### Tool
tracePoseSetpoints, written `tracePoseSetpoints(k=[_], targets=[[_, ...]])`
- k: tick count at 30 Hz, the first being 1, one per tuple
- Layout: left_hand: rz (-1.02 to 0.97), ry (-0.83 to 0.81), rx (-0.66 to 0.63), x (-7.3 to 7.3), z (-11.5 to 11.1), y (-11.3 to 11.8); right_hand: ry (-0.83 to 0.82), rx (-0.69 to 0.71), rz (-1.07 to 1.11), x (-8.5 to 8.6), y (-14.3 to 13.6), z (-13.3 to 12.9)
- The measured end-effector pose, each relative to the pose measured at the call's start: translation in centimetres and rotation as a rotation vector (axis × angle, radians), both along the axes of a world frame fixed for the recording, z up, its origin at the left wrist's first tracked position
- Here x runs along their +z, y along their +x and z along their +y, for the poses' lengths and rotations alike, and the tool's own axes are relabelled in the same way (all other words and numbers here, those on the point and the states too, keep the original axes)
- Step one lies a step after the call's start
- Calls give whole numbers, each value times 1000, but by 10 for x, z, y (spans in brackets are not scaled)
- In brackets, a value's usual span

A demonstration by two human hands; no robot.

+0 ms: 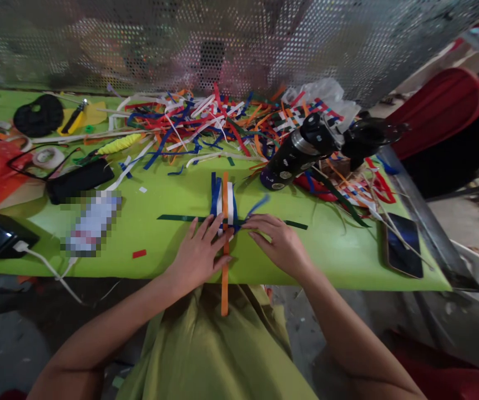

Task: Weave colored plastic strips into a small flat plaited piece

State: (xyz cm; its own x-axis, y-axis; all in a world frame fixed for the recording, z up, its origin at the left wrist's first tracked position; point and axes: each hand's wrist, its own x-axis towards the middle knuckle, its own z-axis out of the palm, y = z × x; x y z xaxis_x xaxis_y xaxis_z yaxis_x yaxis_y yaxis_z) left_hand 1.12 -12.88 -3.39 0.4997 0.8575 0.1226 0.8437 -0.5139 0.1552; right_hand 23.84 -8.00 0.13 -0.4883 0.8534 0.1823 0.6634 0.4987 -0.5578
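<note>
Several strips cross on the green table in front of me. An orange strip (pixel 225 289) runs lengthwise and hangs over the front edge, with white and blue strips (pixel 215 194) beside it. A dark green strip (pixel 176 218) lies crosswise under them. My left hand (pixel 201 244) rests on the crossing with its fingers spread. My right hand (pixel 276 239) pinches a short blue strip (pixel 259 204) at the right of the crossing; the strip's free end sticks up and is blurred.
Loose coloured strips (pixel 206 119) are heaped at the back. A black bottle (pixel 291 158) stands tilted in view at right, with a phone (pixel 403 247) beyond. A power bank (pixel 0 236), cable, black case (pixel 80 180) and tape roll (pixel 49 157) lie left.
</note>
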Motion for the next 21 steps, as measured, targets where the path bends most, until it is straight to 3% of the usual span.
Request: tracePoseSetpoints(k=[7,14,21], targets=[[62,1,-6,5,2,1,102,85,-108,-15,-6,2],[86,5,8,8,3,9,207,40,-280,-25,-8,-4],[62,-5,-12,6,5,12,266,12,-354,-23,-10,-11]])
